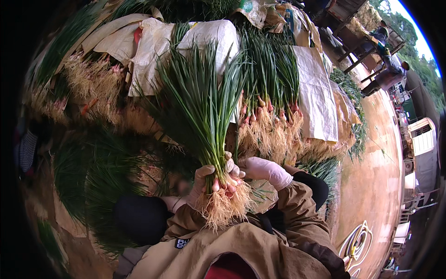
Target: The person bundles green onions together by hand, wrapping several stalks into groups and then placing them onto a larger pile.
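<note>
A full bunch of green garlic [209,121] stands upright in front of me, long flat leaves up, pinkish bulbs and straw-coloured roots down. My left hand [199,182], in a pale glove, wraps round its stems just above the bulbs, fingertips showing on the far side. Close against the bunch's right side is my right hand [264,170], gloved too, with bent fingers drawn together. Whatever lies between those fingers is hidden from this view.
Beyond my hands lie stacked garlic bundles [269,107], partly covered by whitish woven sacks [316,93]. More loose greens [107,176] are piled at left. On the right, a coiled hose [357,242] rests on the concrete floor [371,162], and a person [390,74] is farther off.
</note>
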The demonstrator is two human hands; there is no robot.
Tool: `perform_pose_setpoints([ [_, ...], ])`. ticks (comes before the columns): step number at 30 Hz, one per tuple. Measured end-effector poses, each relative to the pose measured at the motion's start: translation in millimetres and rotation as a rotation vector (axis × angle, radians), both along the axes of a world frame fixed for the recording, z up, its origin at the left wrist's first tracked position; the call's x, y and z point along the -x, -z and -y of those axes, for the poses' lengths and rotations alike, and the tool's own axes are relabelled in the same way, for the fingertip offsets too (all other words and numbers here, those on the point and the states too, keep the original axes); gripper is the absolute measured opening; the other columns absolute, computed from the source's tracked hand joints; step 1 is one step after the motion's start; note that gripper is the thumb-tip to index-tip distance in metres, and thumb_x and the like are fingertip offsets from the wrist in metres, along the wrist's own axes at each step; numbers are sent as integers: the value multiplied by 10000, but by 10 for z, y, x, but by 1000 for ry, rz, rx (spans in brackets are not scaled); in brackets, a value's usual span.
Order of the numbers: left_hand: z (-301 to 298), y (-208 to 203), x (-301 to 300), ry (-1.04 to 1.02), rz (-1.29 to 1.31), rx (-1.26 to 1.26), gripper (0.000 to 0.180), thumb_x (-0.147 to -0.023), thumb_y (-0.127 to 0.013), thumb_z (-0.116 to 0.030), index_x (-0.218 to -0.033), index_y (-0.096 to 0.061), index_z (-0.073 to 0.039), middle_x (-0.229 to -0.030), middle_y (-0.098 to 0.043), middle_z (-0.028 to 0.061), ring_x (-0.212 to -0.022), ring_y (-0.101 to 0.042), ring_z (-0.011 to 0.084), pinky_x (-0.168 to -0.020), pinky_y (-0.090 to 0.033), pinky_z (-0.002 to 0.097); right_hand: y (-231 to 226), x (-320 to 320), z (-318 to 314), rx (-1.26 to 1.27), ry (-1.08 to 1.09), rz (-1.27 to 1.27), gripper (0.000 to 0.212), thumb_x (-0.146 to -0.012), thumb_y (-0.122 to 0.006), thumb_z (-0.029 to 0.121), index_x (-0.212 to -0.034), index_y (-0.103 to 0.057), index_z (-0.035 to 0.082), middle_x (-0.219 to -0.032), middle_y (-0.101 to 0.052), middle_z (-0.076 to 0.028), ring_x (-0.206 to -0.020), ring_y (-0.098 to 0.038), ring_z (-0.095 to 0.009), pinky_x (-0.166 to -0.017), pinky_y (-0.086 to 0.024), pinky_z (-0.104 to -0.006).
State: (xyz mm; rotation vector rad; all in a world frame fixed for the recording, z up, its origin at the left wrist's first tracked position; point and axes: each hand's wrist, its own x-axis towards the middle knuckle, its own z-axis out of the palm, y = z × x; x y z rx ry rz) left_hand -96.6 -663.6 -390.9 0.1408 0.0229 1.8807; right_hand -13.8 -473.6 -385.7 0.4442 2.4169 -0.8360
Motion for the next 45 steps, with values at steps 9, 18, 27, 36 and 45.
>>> perform_pose_setpoints([
  [9,-118,20,55,45,-10,-111,500,-840,-657,-326,-1208,-522,-16,-940,-584,84,-1136,-572,356,-892,-467,446,-469,997,-1545,-846,461,-253,445,-887,-583,508,-978,-681,84,-815,-696,-135,-732,-671,-281,-711,-537,-398],
  [18,-137,106,113,191,4,210,454,-838,-584,-137,-1256,-497,17,-1347,-469,284,-844,-677,348,-656,-582,298,-792,296,-181,74,469,-310,415,-934,-646,322,-1142,-630,-37,-924,-691,-83,-773,-632,-132,-693,-522,-276],
  [27,-25,541,143,165,-156,302,441,-853,-568,-260,-1165,-551,52,-963,-644,213,-669,-648,267,-557,-500,330,-201,156,325,1260,938,-542,221,-982,-573,280,-998,-587,61,-617,-542,35,-385,-408,-38,-337,-326,-186],
  [36,-80,95,9,59,-20,241,528,-823,-607,-237,-1277,-476,-1,-1030,-619,150,-950,-623,346,-706,-553,520,82,79,220,-311,590,-903,188,-932,-634,198,-1005,-663,27,-758,-678,-108,-662,-660,-251,-630,-538,-329],
  [45,71,-49,67,-108,73,-71,579,-742,-653,-197,-1273,-472,-50,-950,-551,69,-922,-523,231,-913,-434,419,-708,37,45,-359,147,-182,418,-924,-557,417,-1096,-672,53,-891,-694,-187,-902,-683,-266,-775,-546,-394],
])
